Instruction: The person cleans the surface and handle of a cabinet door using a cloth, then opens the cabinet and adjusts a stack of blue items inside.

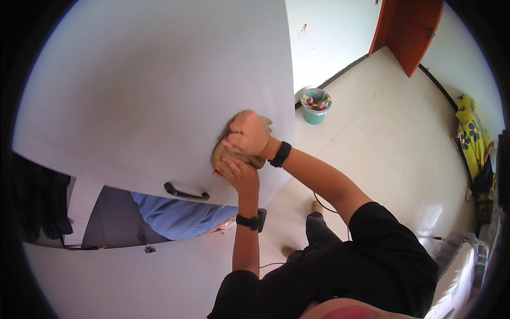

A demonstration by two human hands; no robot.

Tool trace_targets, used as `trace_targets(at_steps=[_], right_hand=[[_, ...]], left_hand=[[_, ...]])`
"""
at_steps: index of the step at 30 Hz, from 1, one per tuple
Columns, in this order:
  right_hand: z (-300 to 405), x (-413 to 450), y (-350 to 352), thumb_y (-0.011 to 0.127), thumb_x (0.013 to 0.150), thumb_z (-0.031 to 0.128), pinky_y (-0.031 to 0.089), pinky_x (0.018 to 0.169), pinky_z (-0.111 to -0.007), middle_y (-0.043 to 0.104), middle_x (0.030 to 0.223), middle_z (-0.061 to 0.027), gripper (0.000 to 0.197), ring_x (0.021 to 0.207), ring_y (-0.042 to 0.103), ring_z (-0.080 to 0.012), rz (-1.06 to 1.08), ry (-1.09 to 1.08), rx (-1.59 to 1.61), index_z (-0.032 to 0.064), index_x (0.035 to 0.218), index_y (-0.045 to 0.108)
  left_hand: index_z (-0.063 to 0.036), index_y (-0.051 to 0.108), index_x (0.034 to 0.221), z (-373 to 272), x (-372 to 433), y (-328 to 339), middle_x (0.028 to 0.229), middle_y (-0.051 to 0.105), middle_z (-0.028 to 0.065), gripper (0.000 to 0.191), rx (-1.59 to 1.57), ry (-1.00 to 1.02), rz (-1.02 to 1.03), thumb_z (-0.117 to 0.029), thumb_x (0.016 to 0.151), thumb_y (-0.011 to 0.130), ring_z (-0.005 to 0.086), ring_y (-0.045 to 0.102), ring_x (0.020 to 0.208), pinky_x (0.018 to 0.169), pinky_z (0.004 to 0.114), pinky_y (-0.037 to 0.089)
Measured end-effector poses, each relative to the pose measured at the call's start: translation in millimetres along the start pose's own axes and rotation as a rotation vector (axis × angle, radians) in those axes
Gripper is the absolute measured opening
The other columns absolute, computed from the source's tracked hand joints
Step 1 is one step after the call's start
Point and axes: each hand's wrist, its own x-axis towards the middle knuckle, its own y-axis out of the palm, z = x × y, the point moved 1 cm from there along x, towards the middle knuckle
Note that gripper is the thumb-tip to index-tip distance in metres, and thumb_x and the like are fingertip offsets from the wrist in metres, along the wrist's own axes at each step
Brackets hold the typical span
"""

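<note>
A brown cloth (255,161) lies bunched against the white cabinet door (139,99), near the door's right edge. My right hand (248,133), curled into a fist, grips the upper part of the cloth. Below it, my left hand (238,172) has its fingers spread over the cloth's lower left part and presses it to the door. The door's black handle (186,192) is to the lower left of my hands. Each of my wrists bears a black band.
Behind the open door, a blue cloth (171,215) and dark clothing (40,203) show in the cabinet. A green bin (315,113) with rubbish stands by the wall. Farther off are an open red door (412,38) and a yellow flowered cloth (472,135). A thin cable (324,206) crosses the floor near my feet.
</note>
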Motion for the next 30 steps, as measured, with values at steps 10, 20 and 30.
trace_targets(at_steps=[10, 20, 30], right_hand=[[-52.1, -64.4, -35.9, 0.062, 0.075, 0.026, 0.038, 0.049, -0.034, 0.045, 0.061, -0.0019, 0.018, 0.056, 0.049, -0.021, 0.067, -0.11, -0.025, 0.015, 0.065, 0.053], [-109.8, -0.4, -100.1, 0.069, 0.079, 0.015, 0.041, 0.074, -0.033, 0.05, 0.095, -0.0105, 0.027, 0.083, 0.048, -0.0251, -0.378, 0.5, 0.147, 0.0058, 0.096, 0.05], [-107.3, -113.4, -80.2, 0.059, 0.087, 0.024, 0.045, 0.069, -0.034, 0.056, 0.082, -0.0132, 0.022, 0.075, 0.055, -0.0273, -0.204, 1.062, 0.46, 0.0049, 0.095, 0.052]], left_hand=[[0.0194, 0.046, 0.114, -60.0, -29.3, 31.8, 0.127, 0.036, 0.0322, 0.051, -0.115, 0.008, 0.174, -0.012, 0.076, 0.056, 0.0549, 0.033, 0.118, 0.1, 0.068, 0.024], [0.0104, 0.039, 0.129, -105.4, 127.4, -32.6, 0.143, 0.031, 0.0208, 0.064, -0.129, 0.16, -0.046, -0.019, 0.074, 0.053, 0.0487, 0.027, 0.129, 0.105, 0.06, 0.022], [0.0053, 0.05, 0.123, -93.5, 46.6, 27.2, 0.138, 0.04, 0.017, 0.055, -0.011, 0.385, 0.111, -0.021, 0.075, 0.054, 0.0469, 0.033, 0.126, 0.101, 0.059, 0.029]])
